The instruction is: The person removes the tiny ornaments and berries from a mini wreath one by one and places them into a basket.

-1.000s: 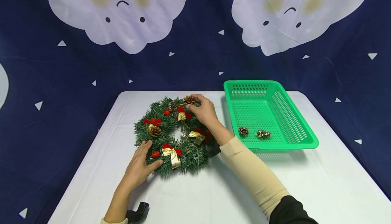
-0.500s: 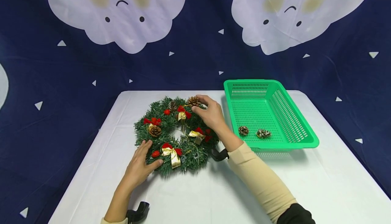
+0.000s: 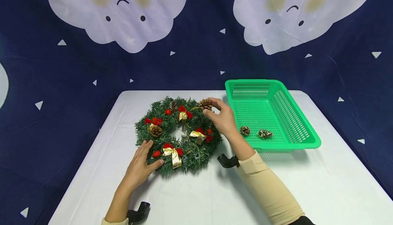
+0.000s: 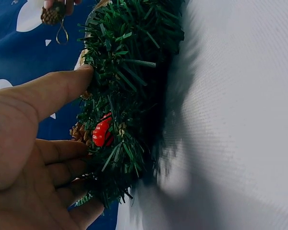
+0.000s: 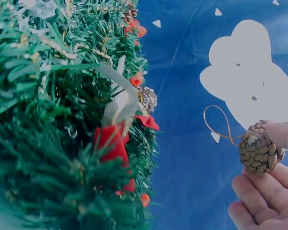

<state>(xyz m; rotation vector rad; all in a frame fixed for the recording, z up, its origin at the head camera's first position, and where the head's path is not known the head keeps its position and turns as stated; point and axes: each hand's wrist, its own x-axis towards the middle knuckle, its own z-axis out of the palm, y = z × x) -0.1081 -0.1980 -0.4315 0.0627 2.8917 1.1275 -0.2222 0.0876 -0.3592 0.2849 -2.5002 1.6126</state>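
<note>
A green Christmas wreath (image 3: 190, 162) with red and gold bows, red berries and pine cones lies on the white table. My right hand (image 3: 223, 118) pinches a brown pine cone (image 3: 205, 104) between thumb and fingers, over the wreath's far right side. From this pine cone (image 5: 259, 148) hangs a loop of gold string (image 5: 216, 120), seen in the right wrist view. My left hand (image 3: 139, 167) rests on the wreath's near left edge, thumb and fingers spread and fairly straight. A red berry (image 4: 102, 130) shows between that thumb and the fingers in the left wrist view.
A green plastic basket (image 3: 294, 146) stands at the right of the table. Inside it lie a small pine cone (image 3: 244, 130) and a frosted pine cone (image 3: 265, 134). A dark blue cloth with clouds hangs behind the table.
My right hand has moved to the right with the pine cone, from the wreath's top toward its far right side. My left hand and the wreath have stayed in place.
</note>
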